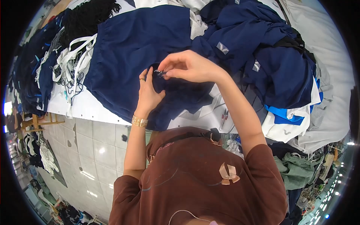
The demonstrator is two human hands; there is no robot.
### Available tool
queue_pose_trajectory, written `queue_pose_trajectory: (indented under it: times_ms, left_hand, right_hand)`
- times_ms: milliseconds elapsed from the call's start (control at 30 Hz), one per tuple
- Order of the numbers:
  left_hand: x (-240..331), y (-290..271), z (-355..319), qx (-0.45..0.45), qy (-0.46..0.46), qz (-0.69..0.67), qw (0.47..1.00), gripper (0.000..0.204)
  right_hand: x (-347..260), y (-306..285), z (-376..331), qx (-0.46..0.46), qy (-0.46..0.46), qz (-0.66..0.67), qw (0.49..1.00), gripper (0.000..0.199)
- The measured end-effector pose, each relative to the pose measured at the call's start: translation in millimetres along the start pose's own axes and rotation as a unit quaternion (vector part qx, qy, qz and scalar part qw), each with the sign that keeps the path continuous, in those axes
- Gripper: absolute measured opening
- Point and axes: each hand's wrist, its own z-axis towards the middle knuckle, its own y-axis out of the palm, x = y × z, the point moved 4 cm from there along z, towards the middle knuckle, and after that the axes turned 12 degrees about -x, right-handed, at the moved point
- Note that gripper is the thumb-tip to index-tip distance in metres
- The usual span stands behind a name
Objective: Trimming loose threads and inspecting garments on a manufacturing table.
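Note:
A navy garment [127, 56] with a gathered edge at the left is spread on the white table in front of me. My left hand [150, 93] grips a raised fold of it, fingers up and thumb toward the right, a ring and a gold bracelet showing. Close by on the right, my right hand [191, 67] is closed in a pinch. Between its fingertips is a small dark tool [161, 74] with a shiny metal part, held against the fold. Its exact kind is too small to make out.
Navy garments with silver patches [258, 80] are heaped at the right, over white and bright blue pieces [290, 120]. White straps [80, 56] and black yarn-like material [88, 20] lie at the left. Slim red-and-clear items [224, 119] rest near the white table's [105, 115] front edge.

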Motion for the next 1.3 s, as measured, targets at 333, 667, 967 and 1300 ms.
queue_pose_trajectory:
  times_ms: [333,667,967,1300]
  left_hand:
    - [13,4,-15,0.061,0.075,0.093,0.991,0.071]
    - [15,-17,-25,-0.121,0.149,0.074,0.979,0.016]
    - [138,-208,9,0.147,0.34,0.107,0.923,0.025]
    - [155,-262,35,0.112,0.359,-0.034,0.926,0.022]
  right_hand:
    - [75,-40,-68,0.155,0.25,-0.517,0.804,0.04]
    - [17,-144,-82,0.459,0.171,-0.386,0.781,0.021]
    - [-204,-231,-88,0.565,-0.048,-0.23,0.791,0.036]
    - [-280,-238,-81,0.572,0.02,-0.398,0.717,0.028]
